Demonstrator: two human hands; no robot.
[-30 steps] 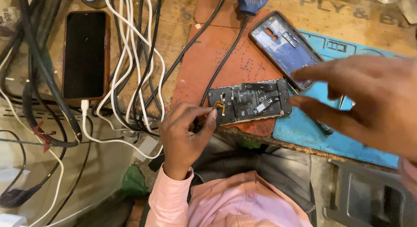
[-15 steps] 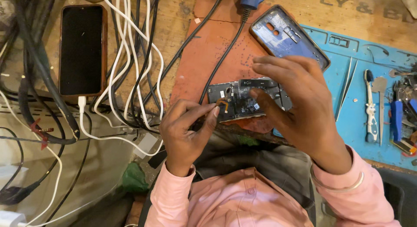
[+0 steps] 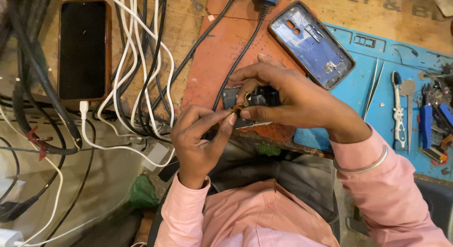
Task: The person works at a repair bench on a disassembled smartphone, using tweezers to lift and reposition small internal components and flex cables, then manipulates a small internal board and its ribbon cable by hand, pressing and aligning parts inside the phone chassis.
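Observation:
An opened phone body [image 3: 255,98] with bare circuitry lies on the reddish mat [image 3: 222,48] at the bench's front edge. My right hand [image 3: 302,103] covers most of it, fingers curled over its top. My left hand [image 3: 200,138] pinches a small brown flex part [image 3: 237,107] at the phone's left end, thumb and forefinger meeting the right hand's fingertips there. Much of the phone is hidden under the hands.
A blue phone back cover [image 3: 311,44] lies on the mat's far right. A dark phone in a red case [image 3: 84,48] charges at the left among several black and white cables [image 3: 141,77]. Tweezers [image 3: 375,86] and small tools [image 3: 398,110] rest on the blue mat [image 3: 363,110].
My right hand came in from the right and settled over the opened phone. Both hands' fingertips now meet at the small part on its left end.

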